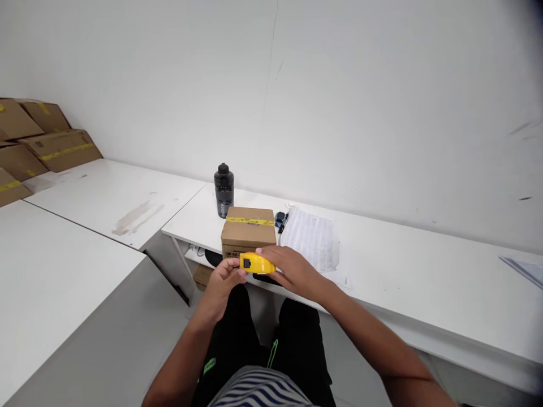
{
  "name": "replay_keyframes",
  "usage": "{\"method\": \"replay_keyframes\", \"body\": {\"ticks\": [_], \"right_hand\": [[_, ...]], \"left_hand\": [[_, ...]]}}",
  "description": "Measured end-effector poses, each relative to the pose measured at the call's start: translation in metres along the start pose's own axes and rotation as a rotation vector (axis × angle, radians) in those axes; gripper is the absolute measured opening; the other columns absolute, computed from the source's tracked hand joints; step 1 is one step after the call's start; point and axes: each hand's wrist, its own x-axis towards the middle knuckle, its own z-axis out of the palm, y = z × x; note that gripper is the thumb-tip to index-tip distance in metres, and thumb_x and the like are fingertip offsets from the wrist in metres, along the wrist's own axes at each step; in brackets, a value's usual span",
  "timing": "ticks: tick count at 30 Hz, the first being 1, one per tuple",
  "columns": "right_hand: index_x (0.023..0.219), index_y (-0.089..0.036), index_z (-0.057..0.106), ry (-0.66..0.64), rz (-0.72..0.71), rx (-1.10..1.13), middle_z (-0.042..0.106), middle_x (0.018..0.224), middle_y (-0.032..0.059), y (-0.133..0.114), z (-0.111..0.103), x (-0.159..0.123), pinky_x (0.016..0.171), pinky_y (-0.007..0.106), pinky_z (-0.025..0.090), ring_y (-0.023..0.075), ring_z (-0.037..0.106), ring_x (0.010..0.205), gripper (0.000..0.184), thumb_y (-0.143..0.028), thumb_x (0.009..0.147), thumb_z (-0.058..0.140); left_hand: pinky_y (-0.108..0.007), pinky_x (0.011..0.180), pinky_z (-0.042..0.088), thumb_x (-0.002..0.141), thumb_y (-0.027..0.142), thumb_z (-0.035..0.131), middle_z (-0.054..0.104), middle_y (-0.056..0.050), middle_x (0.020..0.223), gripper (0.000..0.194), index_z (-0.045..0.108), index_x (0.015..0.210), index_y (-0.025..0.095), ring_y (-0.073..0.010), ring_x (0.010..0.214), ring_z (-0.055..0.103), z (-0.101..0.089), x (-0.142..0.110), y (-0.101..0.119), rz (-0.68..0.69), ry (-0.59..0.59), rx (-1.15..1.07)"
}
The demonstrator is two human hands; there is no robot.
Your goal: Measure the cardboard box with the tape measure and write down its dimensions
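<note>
A yellow tape measure [258, 263] with a black button is held in front of the near side of a taped cardboard box [250, 230]. My right hand [293, 270] is closed around its right end. At the tape measure's left end, my left hand [223, 282] has thumb and fingers pinched together; whether they grip the blade's tip or the case edge is too small to make out. The box sits on the white table, its top sealed with yellow tape carrying handwriting.
Behind the box's left corner stands a black bottle [224, 191]. To its right lie a small dark blue item [280, 219], a black pen [283, 225] and printed papers [310, 237]. Stacked cardboard boxes [63, 150] rest at the far left. A shelf [197, 258] runs beneath the table.
</note>
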Motion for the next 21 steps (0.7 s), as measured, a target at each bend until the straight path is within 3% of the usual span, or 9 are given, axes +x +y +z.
{"method": "replay_keyframes", "body": {"ticks": [3, 5, 8, 11, 15, 18, 21], "right_hand": [[0.148, -0.025, 0.04, -0.077, 0.043, 0.065, 0.063, 0.134, 0.0129, 0.007, -0.011, -0.003, 0.096, 0.048, 0.055, 0.0262, 0.062, 0.119, 0.05, -0.032, 0.099, 0.047], [0.148, -0.029, 0.041, -0.058, 0.206, 0.128, 0.058, 0.142, 0.0106, 0.024, -0.025, -0.012, 0.101, 0.05, 0.052, 0.0274, 0.058, 0.126, 0.054, -0.037, 0.096, 0.053], [0.151, -0.035, 0.037, 0.04, 0.517, 0.258, 0.05, 0.15, 0.008, 0.067, -0.051, -0.031, 0.099, 0.05, 0.054, 0.0285, 0.06, 0.124, 0.065, -0.044, 0.091, 0.061], [0.152, -0.033, 0.036, 0.055, 0.645, 0.402, 0.056, 0.143, 0.0092, 0.109, -0.062, -0.046, 0.096, 0.05, 0.055, 0.0279, 0.065, 0.115, 0.072, -0.045, 0.088, 0.065], [0.151, -0.031, 0.038, 0.065, 0.665, 0.37, 0.055, 0.145, 0.009, 0.13, -0.054, -0.039, 0.097, 0.048, 0.054, 0.0282, 0.063, 0.118, 0.07, -0.042, 0.087, 0.064], [0.153, -0.033, 0.033, 0.034, 0.617, 0.286, 0.049, 0.15, 0.0073, 0.12, -0.046, -0.018, 0.097, 0.046, 0.053, 0.0269, 0.058, 0.124, 0.067, -0.039, 0.091, 0.059], [0.154, -0.036, 0.029, 0.009, 0.581, 0.179, 0.045, 0.154, 0.0051, 0.108, -0.043, -0.003, 0.1, 0.046, 0.051, 0.0267, 0.054, 0.129, 0.066, -0.036, 0.093, 0.054]], "left_hand": [[-0.022, 0.065, 0.047, 0.061, 0.044, 0.088, 0.063, 0.0, 0.071, 0.041, 0.061, 0.078, 0.017, -0.0093, 0.065, 0.057, -0.019, 0.006, 0.017, -0.084, -0.116, 0.004], [-0.023, 0.06, 0.047, 0.065, 0.047, 0.084, 0.058, 0.002, 0.063, 0.04, 0.059, 0.074, 0.018, -0.0088, 0.058, 0.052, -0.034, 0.018, 0.035, -0.059, -0.124, -0.024], [-0.024, 0.059, 0.046, 0.071, 0.048, 0.078, 0.052, 0.003, 0.061, 0.037, 0.056, 0.07, 0.018, -0.0086, 0.055, 0.049, -0.057, 0.054, 0.064, 0.103, -0.023, 0.017], [-0.023, 0.055, 0.041, 0.071, 0.05, 0.072, 0.05, 0.004, 0.064, 0.038, 0.052, 0.069, 0.018, -0.009, 0.055, 0.049, -0.071, 0.097, 0.083, 0.138, 0.082, 0.244], [-0.027, 0.063, 0.044, 0.074, 0.055, 0.063, 0.059, -0.003, 0.082, 0.038, 0.053, 0.08, 0.018, -0.0152, 0.071, 0.059, -0.062, 0.14, 0.084, 0.052, 0.092, 0.608], [-0.031, 0.072, 0.047, 0.07, 0.055, 0.068, 0.063, -0.009, 0.111, 0.048, 0.052, 0.1, 0.021, -0.0229, 0.097, 0.062, -0.046, 0.156, 0.072, 0.004, 0.063, 0.736], [-0.031, 0.072, 0.048, 0.07, 0.055, 0.069, 0.061, -0.011, 0.119, 0.056, 0.046, 0.111, 0.024, -0.0248, 0.104, 0.061, -0.034, 0.162, 0.062, -0.029, 0.047, 0.76]]}}
